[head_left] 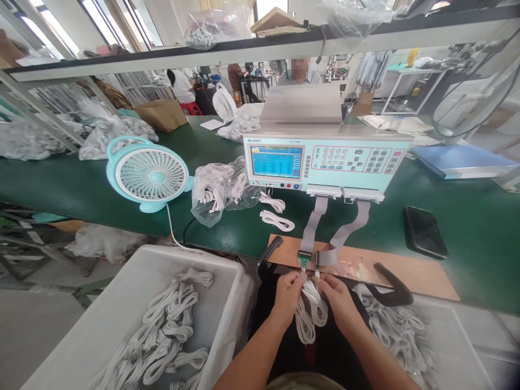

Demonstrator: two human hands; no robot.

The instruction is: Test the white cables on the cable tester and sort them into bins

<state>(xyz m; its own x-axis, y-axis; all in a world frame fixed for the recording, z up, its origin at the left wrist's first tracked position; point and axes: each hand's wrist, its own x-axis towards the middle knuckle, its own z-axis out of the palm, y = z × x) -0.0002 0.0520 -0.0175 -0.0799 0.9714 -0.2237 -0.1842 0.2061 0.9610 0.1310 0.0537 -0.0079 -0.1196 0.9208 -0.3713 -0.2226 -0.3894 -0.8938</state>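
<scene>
A coiled white cable hangs below my two hands at the table's front edge. My left hand pinches one of its end plugs, up against a small green circuit board on a grey ribbon cable. With fingers closed, my right hand grips the other end, close to a black connector on the second ribbon cable. Whether the plugs are fully seated I cannot tell. Both ribbons run up to a cable tester with a lit blue screen.
A white bin of coiled cables stands at left, another bin at right. On the green table are a fan, bagged cables, two loose coils and a phone. A person sits beyond the tester.
</scene>
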